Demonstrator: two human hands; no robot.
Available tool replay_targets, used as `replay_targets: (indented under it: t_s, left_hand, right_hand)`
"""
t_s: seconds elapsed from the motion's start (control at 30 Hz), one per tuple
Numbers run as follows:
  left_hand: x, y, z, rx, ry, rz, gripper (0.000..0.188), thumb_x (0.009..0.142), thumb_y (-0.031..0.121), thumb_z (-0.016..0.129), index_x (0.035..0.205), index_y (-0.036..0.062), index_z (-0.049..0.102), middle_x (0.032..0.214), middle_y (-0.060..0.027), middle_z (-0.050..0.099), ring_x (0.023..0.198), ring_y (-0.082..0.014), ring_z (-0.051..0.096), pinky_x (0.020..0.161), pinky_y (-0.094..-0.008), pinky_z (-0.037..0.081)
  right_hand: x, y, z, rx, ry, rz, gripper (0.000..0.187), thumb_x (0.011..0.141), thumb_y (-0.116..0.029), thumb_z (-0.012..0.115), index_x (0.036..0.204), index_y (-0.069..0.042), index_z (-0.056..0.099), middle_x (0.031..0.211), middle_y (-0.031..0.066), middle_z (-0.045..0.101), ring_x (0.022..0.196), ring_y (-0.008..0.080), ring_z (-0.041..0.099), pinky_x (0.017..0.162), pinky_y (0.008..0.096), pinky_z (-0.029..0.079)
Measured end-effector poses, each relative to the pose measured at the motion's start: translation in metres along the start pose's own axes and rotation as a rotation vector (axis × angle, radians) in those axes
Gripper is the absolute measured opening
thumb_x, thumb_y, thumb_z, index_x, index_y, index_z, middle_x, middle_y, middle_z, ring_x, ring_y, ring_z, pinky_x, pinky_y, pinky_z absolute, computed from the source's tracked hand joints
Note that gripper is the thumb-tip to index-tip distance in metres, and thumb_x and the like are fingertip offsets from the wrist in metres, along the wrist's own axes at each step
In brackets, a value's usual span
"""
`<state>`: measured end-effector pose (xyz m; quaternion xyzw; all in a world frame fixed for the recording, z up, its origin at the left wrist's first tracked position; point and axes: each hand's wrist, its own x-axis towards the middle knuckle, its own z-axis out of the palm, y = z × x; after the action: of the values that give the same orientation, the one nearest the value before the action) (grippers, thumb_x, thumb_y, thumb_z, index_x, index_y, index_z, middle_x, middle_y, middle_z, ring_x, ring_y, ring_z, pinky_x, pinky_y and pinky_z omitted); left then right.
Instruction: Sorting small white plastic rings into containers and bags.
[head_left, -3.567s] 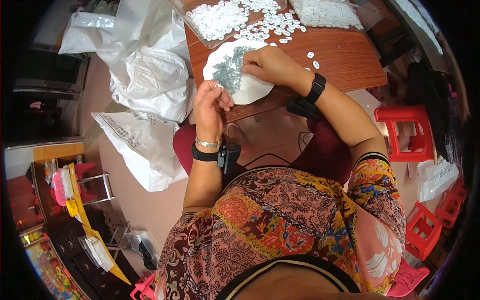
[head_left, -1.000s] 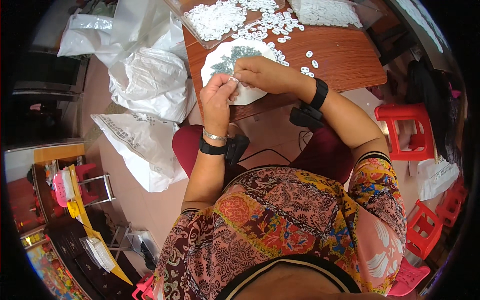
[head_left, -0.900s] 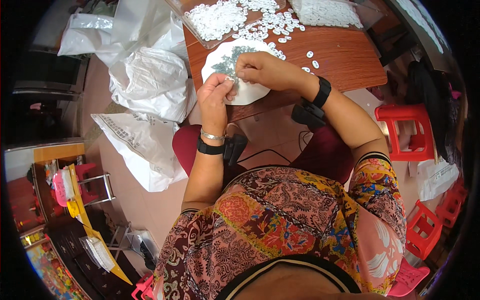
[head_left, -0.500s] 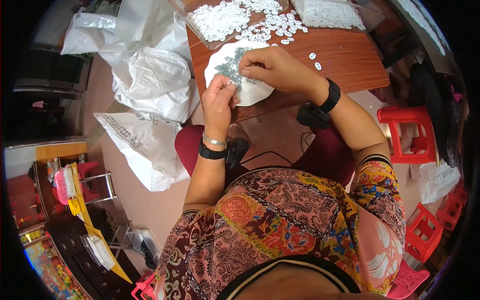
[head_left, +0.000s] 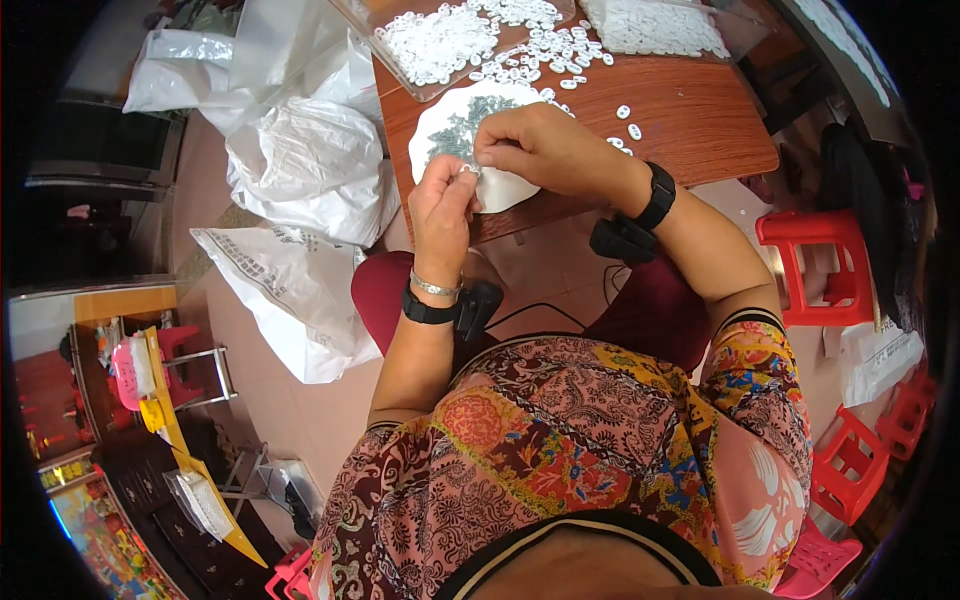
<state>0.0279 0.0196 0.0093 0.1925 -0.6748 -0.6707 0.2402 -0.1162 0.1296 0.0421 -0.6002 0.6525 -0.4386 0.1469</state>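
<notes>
Left hand [head_left: 442,200] is raised at the near edge of the tabletop [head_left: 690,130], fingers closed, pinching a small white ring-shaped piece [head_left: 466,171] at the fingertips. Right hand [head_left: 540,150] lies just beside it over the white plate [head_left: 450,130], fingers curled inward and meeting the left fingertips at the same piece; whether the right hand grips a second item cannot be made out. The piece itself is very small and partly covered by the fingers.

The plate sits at the tabletop's near left corner and carries a pile of small grey-green parts [head_left: 470,120]; their shape is not discernible. The right hand hides much of the plate.

Beyond the plate, a clear shallow tray [head_left: 430,45] holds many small white rings. More white rings [head_left: 550,55] lie loose on the wood beside it. A second clear tray [head_left: 655,25], cut off at the upper edge, is filled with similar white pieces.

Both wrists wear black bands with a black device attached [head_left: 625,238].

Left of the tabletop, white plastic bags [head_left: 300,160] rest on the floor; their contents are hidden. Red plastic stools [head_left: 815,265] stand at the right.
</notes>
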Motion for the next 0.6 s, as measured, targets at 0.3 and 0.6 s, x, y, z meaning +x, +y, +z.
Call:
replay_targets:
  t_s: [0.3, 0.6]
  left_hand:
    - [-0.0024, 0.0016, 0.0005, 0.084, -0.010, 0.019, 0.012, 0.086, 0.012, 0.051, 0.078, 0.0031, 0.053, 0.058, 0.0018, 0.049, 0.052, -0.0053, 0.043, 0.047, -0.0211, 0.032]
    - [-0.0075, 0.0073, 0.0068, 0.168, 0.001, 0.047, 0.013, 0.086, 0.010, 0.049, 0.076, 0.0009, 0.053, 0.057, -0.0003, 0.049, 0.051, -0.0075, 0.044, 0.047, -0.0237, 0.035]
  right_hand:
    - [-0.0010, 0.0010, 0.0035, -0.042, 0.007, -0.063, 0.014, 0.084, -0.014, 0.056, 0.082, -0.001, 0.058, 0.071, 0.0117, 0.059, 0.062, 0.0243, 0.054, 0.058, 0.0330, 0.042]
    - [-0.0018, 0.0026, 0.0076, -0.105, 0.020, -0.088, 0.014, 0.083, -0.015, 0.055, 0.080, -0.002, 0.057, 0.072, 0.0126, 0.059, 0.065, 0.0298, 0.055, 0.058, 0.0365, 0.042]
